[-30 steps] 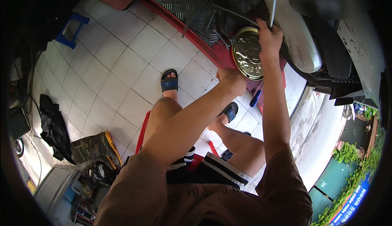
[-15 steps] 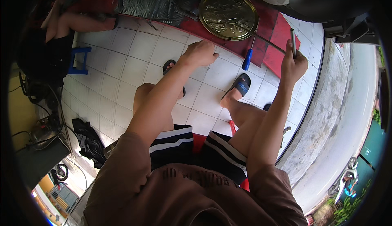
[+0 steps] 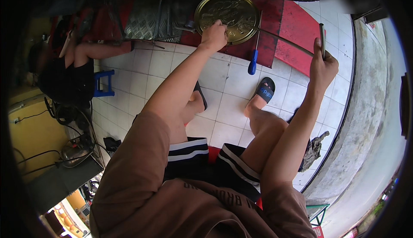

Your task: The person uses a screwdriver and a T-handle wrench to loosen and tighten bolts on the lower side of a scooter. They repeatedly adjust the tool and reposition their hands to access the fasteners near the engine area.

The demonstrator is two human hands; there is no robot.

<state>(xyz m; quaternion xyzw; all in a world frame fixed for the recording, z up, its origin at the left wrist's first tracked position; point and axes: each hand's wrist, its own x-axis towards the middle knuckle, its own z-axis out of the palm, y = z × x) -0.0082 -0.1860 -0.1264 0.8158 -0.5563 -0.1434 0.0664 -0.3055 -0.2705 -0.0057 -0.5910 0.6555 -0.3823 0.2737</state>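
Had a metal T-handle wrench [image 3: 322, 36] gripped in the fingers of the right hand [image 3: 322, 68]. With one sloppy swing, could've knocked the blue-handled screwdriver [image 3: 253, 62], overhanging the red platform [image 3: 272, 23], onto the tiled floor [image 3: 232, 100]. By leaning too hard with the curled fingers of the left hand [image 3: 214, 36] (couldn't tell whether gripping anything), could've shoved the round tray [image 3: 236, 14] askew. Looked gold, shiny and embossed, lying on the platform near its edge.
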